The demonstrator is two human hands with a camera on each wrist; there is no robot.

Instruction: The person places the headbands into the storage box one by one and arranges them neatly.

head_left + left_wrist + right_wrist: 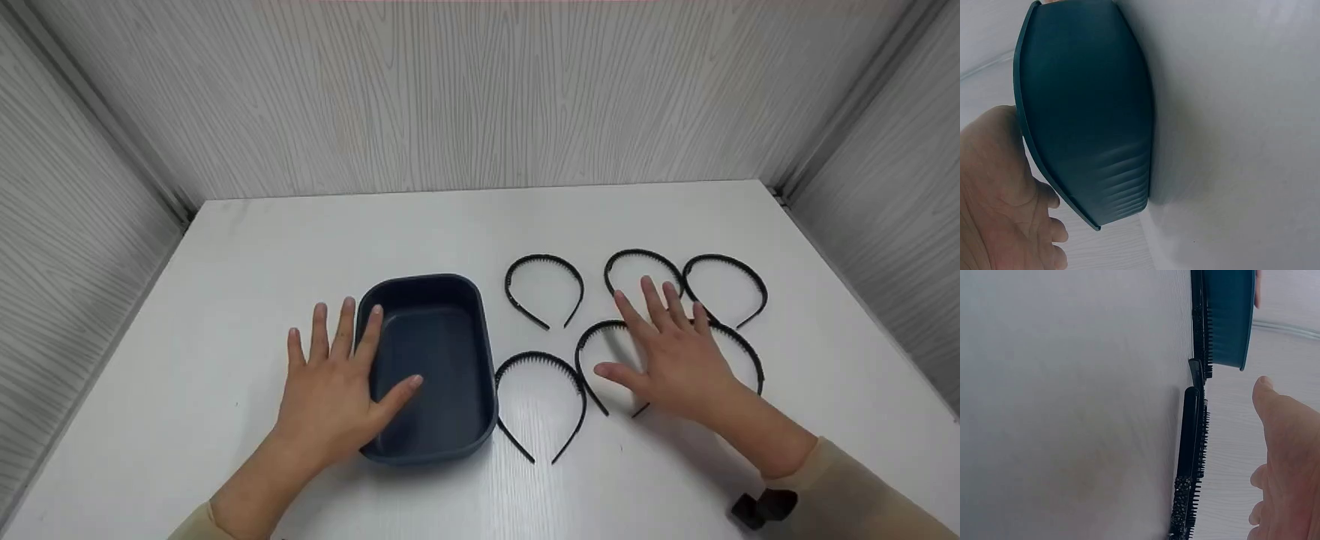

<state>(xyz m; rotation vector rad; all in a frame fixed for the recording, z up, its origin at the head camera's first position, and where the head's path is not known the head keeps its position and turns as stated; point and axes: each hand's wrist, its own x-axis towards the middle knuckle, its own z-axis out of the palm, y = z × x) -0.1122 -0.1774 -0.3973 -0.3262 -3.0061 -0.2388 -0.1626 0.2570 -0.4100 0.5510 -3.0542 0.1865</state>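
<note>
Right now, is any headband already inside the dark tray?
No, the dark tray shows only its bare bottom; all five headbands lie on the table beside it.

I see a white bench (300,232) in front of me, closed in by grey wood-grain walls (480,97) at the back and both sides. A small black block (763,507) sits near the bench's front right edge.
</note>
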